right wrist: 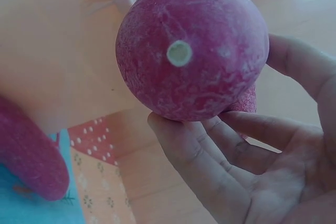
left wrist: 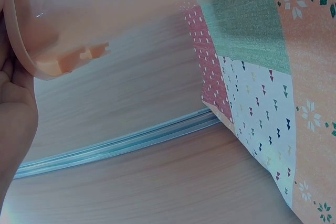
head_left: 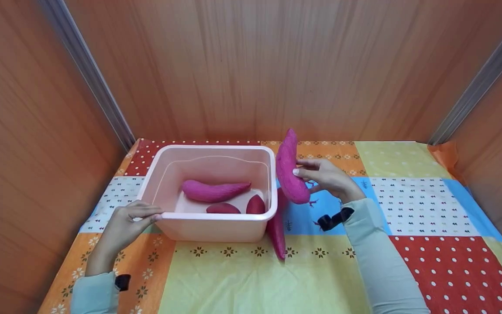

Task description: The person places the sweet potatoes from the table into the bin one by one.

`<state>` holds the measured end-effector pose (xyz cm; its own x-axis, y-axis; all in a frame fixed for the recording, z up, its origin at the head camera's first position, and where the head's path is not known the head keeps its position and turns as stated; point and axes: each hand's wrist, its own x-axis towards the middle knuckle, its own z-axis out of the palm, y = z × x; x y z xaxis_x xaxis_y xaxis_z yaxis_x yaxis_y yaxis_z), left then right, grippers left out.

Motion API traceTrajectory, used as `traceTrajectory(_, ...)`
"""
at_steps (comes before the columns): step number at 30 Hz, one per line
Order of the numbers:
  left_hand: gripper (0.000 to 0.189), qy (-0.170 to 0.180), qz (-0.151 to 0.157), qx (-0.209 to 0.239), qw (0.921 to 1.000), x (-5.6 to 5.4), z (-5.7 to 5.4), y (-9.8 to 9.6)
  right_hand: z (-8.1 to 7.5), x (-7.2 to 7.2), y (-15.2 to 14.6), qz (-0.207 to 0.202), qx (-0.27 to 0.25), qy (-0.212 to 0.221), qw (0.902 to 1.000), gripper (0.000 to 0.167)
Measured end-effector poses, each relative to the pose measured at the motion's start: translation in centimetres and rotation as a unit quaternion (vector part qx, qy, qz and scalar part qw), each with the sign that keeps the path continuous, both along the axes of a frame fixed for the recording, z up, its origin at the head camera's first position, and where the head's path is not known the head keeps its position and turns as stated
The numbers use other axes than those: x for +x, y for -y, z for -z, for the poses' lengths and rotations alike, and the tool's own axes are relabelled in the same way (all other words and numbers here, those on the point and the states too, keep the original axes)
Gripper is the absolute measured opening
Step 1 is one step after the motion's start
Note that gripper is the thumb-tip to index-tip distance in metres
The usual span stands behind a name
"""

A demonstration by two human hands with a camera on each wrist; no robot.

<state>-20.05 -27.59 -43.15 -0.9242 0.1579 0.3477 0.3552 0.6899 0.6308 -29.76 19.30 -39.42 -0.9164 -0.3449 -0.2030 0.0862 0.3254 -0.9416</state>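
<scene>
My right hand (head_left: 331, 176) holds a long pink-purple sweet potato (head_left: 289, 168) upright, just right of the tub and above the cloth. In the right wrist view its blunt end (right wrist: 194, 51) faces the camera, with the fingers and thumb around it. My left hand (head_left: 131, 224) pinches the near-left corner of the rim of a pale pink plastic tub (head_left: 216, 229). Inside the tub lie a curved sweet potato (head_left: 211, 192) and two darker red pieces, one in the middle (head_left: 223, 208) and one at the right (head_left: 256, 205), both partly hidden by the near rim.
Against the tub's right side, another sweet potato (head_left: 277, 235) lies on the patchwork-print tablecloth (head_left: 321, 279), its far end behind the held one. Wood-grain panels (head_left: 251, 78) enclose the back and sides, with metal strips (head_left: 98, 74) at the corners.
</scene>
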Motion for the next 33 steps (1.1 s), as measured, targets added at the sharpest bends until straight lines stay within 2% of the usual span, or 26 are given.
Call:
traceTrajectory(11,0.022,0.018,-0.011,-0.002,0.9998,0.2,-0.1,0.0,-1.7,-0.5,1.5,-0.019,0.032,-0.006,0.9993,0.071)
traceTrajectory(18,0.023,0.048,-0.014,0.001,0.9988,0.2,-0.2,-0.1,-2.2,-0.9,2.4,-0.023,0.044,-0.003,0.9988,0.070)
traceTrajectory(21,0.023,0.045,-0.012,-0.002,0.9989,0.1,-0.2,-0.1,-2.4,-1.1,2.7,-0.026,0.046,-0.005,0.9986,0.068)
traceTrajectory(28,0.022,0.014,-0.004,0.005,0.9999,0.0,-0.1,-0.1,-3.0,-1.1,3.5,-0.042,0.052,-0.023,0.9975,0.069)
traceTrajectory(33,0.023,0.024,-0.007,0.004,0.9997,0.0,-0.1,0.0,-3.6,-1.5,4.2,-0.059,0.064,-0.026,0.9959,0.069)
